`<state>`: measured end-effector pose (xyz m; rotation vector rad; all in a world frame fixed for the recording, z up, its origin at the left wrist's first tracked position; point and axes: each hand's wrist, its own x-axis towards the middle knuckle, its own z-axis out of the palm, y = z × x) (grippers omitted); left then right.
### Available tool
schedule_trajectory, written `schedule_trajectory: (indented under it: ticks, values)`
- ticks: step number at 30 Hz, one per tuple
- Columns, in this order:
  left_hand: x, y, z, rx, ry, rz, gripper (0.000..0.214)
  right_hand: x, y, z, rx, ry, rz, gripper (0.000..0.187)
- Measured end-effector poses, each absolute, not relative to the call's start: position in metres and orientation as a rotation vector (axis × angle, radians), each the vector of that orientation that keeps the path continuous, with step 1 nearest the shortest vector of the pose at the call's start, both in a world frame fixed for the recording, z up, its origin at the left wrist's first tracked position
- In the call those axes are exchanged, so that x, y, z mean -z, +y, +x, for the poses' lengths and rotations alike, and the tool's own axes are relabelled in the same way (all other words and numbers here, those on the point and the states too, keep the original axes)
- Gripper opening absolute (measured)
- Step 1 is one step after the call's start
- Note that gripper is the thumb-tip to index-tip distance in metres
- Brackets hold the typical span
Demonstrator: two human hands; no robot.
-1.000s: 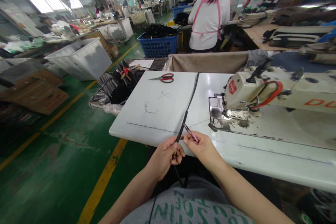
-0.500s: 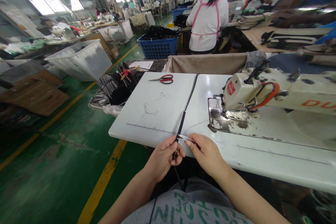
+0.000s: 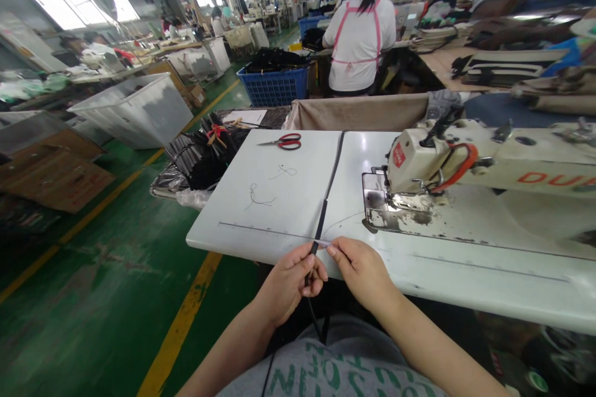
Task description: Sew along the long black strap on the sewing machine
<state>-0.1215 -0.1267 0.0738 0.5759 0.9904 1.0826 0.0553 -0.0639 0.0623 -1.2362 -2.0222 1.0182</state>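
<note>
My left hand (image 3: 294, 276) is closed around a narrow black strip (image 3: 321, 221) at the table's front edge. The strip runs away from me up the white tabletop, thicker near my fingers and thinner beyond, and its lower end hangs toward my lap. Between the fingers of my right hand (image 3: 365, 270) is a small pair of thread snips (image 3: 323, 242), mostly hidden by the hand. Their pointed blades touch the strip just above my left fingertips and look closed. A loose thread (image 3: 342, 221) trails from near the strip toward the sewing machine (image 3: 419, 158).
Red-handled scissors (image 3: 288, 141) and thread scraps (image 3: 261, 200) lie on the white table (image 3: 233, 201). A bundle of dark strips (image 3: 193, 158) rests at its left. Beyond stand a fabric-lined bin (image 3: 358, 113), a blue basket (image 3: 274, 87) and a seated person (image 3: 356, 43).
The snips' blades have gone from parted to nearly together at the strip. My hands have barely moved. The whole view has shifted slightly.
</note>
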Motion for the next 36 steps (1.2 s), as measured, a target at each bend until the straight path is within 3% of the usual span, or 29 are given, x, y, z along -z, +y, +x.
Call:
schedule_trajectory:
  ticks: [3,7,13,19,22,30,36]
  values:
    - [-0.072,-0.127,-0.122,-1.108,1.025,0.475,0.05,-0.061,-0.063,0.067,-1.021,-1.93,-1.278,0.035]
    - [-0.068,-0.127,-0.127,-1.197,1.108,0.355,0.041,-0.057,-0.061,0.106,-1.039,-1.782,-1.286,0.036]
    - [-0.064,-0.116,-0.149,-1.148,1.505,0.778,0.044,-0.055,-0.054,0.177,-0.758,-1.391,-1.371,0.015]
    - [-0.066,-0.1,-0.192,-1.12,2.06,1.576,0.038,-0.079,-0.036,0.221,-0.508,-1.142,-1.331,0.032]
    - [-0.075,-0.096,-0.202,-1.127,2.183,1.689,0.038,-0.09,-0.02,0.24,-0.45,-1.078,-1.338,0.04]
    - [-0.098,-0.093,-0.155,-1.077,1.556,0.993,0.052,-0.072,-0.003,0.266,-0.41,-1.059,-1.422,0.041]
    - [-0.101,-0.087,-0.091,-0.943,1.098,0.766,0.049,-0.058,-0.066,0.204,-0.398,-1.435,-1.415,0.023]
